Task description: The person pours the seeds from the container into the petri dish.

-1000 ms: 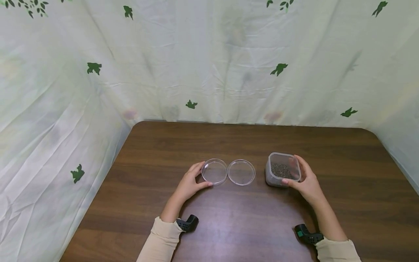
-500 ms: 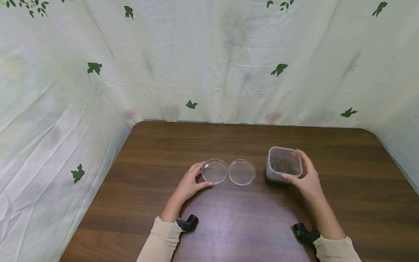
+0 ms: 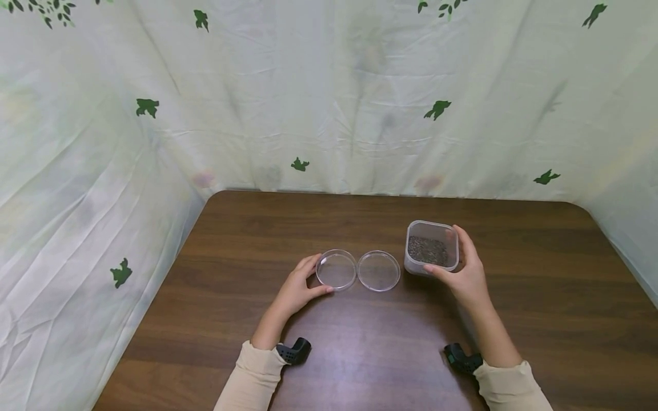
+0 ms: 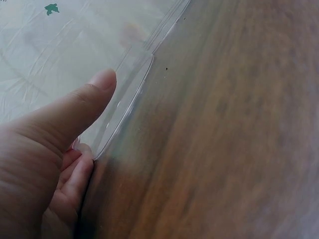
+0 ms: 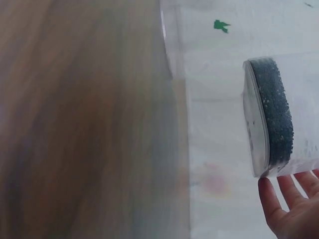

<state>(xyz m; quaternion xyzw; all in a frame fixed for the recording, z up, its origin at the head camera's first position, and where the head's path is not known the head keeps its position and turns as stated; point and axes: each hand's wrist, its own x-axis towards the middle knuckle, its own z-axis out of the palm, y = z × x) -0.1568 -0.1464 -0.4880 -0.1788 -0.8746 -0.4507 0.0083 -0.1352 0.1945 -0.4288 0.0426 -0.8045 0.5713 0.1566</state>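
Note:
Two clear, shallow petri dish halves lie side by side on the table in the head view. My left hand (image 3: 299,292) holds the left petri dish (image 3: 336,269) at its left edge, thumb in front and fingers behind. The right dish (image 3: 378,271) sits against it, untouched by either hand. My right hand (image 3: 468,279) grips a clear square plastic container (image 3: 432,245) by its right side. Dark, fine grains (image 3: 428,251) partly fill it. From the right wrist view, the container (image 5: 256,124) is off the table with its underside showing, and the fingers (image 5: 294,199) lie along its side.
The brown wooden table (image 3: 288,222) runs back to a pale curtain (image 3: 329,103) with green bird and leaf prints. A black wrist camera (image 3: 294,351) is on the left wrist, another black camera (image 3: 461,358) on the right.
My right hand has lifted the container off the table and carried it back and to the left, closer to the right dish. My left hand and both dishes have stayed in place.

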